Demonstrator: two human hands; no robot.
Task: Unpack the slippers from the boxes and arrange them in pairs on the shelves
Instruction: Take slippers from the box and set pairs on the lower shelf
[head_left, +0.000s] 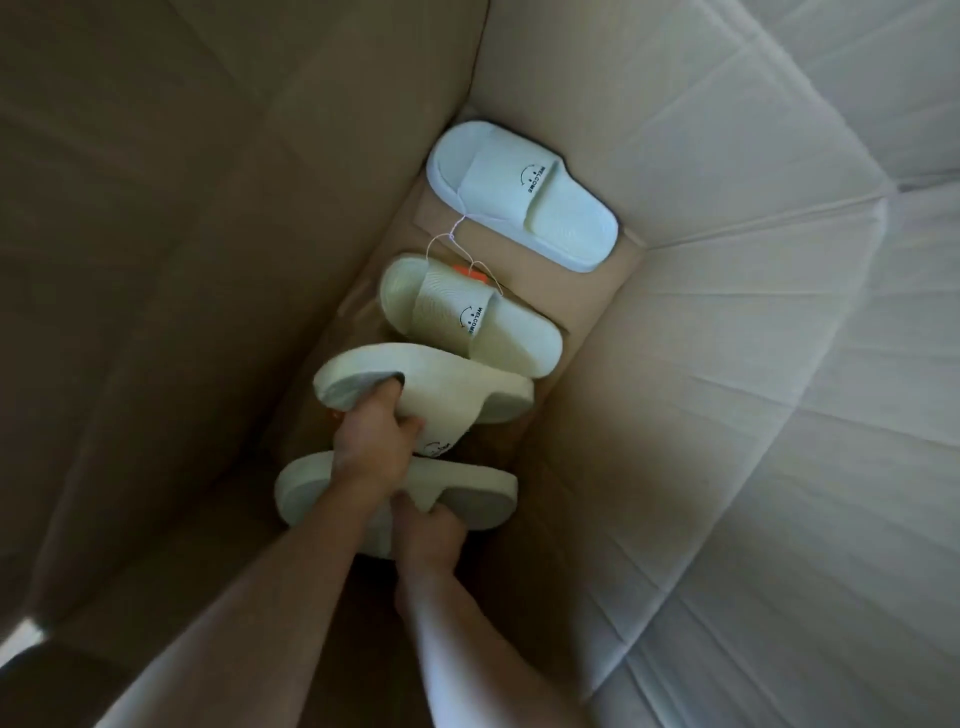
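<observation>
Progress looks partial. No shelf is in view, so how many pairs stand arranged cannot be told, and every slipper seen lies inside the cardboard box (208, 260), whose brown walls fill the left and top of the frame. Both hands are down in it, at lower centre. The left hand (371, 447) grips the tilted cream slipper (467, 389) in mid frame: its fingers are curled into the strap opening and its thumb presses on the strap, and the slipper sits at an angle, seemingly lifted off the box floor. Just below, the right hand (434, 538) has its fingers curled round the strap of the lower cream slipper (467, 483). By my reading one pair is in hand and about to come out — lifting it clear, carrying it to the shelves and setting it side by side are all left.

Counted, four slippers are certain — three cream, one white. Two are held and two lie flat on the box floor: the lying cream slipper (498, 343) just above the tilted one, and the white slipper (545, 208) at upper centre near the far wall. A thin string (441, 241) runs between those two, with one orange tag (470, 273) by the cream one. A pale shape under the right hand may be a fifth slipper; I cannot tell. One box, two hands. White quilted fabric (779, 364) fills the right of the frame.
</observation>
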